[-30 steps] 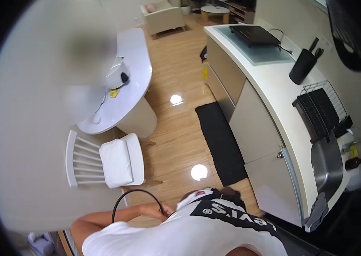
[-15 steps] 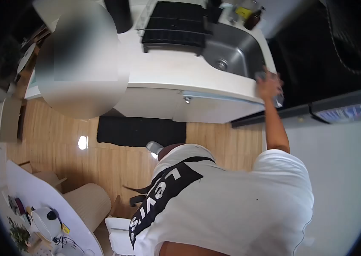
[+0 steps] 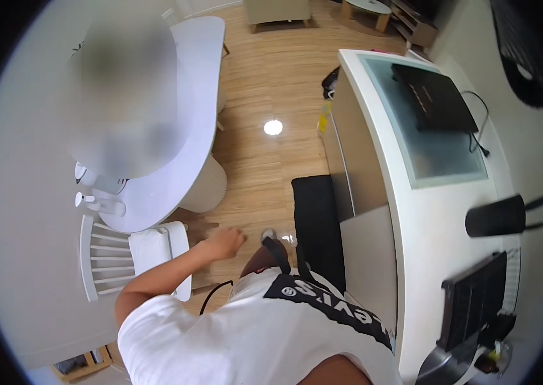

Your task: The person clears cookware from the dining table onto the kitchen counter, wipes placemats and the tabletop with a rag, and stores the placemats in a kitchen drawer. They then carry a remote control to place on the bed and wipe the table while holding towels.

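My left hand [image 3: 225, 244] hangs in front of me over the wood floor, its fingers loosely curled in, and I see nothing in them. Nearest to it is a white chair [image 3: 108, 263] with a spindle back and a folded white cloth [image 3: 149, 250] on its seat. Just beyond stands a white table [image 3: 202, 96] with a rounded end, carrying a white pump bottle [image 3: 101, 204]. My right hand is out of view.
A white counter [image 3: 422, 256] runs along the right, bearing a black flat appliance [image 3: 435, 99] with a cord, a black utensil holder [image 3: 496, 217], a black dish rack [image 3: 474, 301] and the sink [image 3: 441, 369]. A black mat [image 3: 316, 224] lies alongside. A blurred patch covers the upper left.
The view has swung from the sink to the space between counter and table. My right hand, earlier at the counter's edge by the sink, is out of sight. My left hand has appeared.
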Tool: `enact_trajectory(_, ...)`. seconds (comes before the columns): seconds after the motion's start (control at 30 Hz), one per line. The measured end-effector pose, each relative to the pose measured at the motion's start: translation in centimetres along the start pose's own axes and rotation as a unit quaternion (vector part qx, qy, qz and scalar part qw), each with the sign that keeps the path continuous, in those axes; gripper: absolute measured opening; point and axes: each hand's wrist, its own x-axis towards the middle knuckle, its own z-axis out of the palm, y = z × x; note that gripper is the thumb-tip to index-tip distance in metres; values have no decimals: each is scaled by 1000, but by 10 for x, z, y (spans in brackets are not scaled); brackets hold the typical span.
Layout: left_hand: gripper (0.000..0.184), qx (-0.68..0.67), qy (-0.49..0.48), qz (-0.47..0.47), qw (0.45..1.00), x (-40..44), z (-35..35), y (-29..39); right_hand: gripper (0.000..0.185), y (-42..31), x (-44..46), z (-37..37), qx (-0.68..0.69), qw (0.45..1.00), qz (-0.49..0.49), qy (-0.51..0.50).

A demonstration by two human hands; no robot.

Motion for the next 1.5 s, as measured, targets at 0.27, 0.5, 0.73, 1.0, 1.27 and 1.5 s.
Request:
enact_trajectory(0.27,42,-690,-84,294,656,184,-180,52,42,-232,36,131,200,961,-158,-103)
enact_trajectory(0.5,53,-885,-201,147,392,262,-233,-19,35,-275,88,286,356,932,-69,-33)
enact_trajectory(0.73,52,-832,-108,190,509,383,-315,-91,45,-315,175,289,546,819,52,167)
enact_trajectory(1.0,78,-281,180,129,934,585,-372,-82,81,-366,299,412,388,898,-208,7)
enact_trajectory(1.27,40,-912,103,164,363,493,-444,-275,40,-478,375,677,382,858,-59,-337)
enact_trajectory(1.5,32,-827,465,122,292,455,-440,-470,40,-542,284,921,297,697,-115,-643)
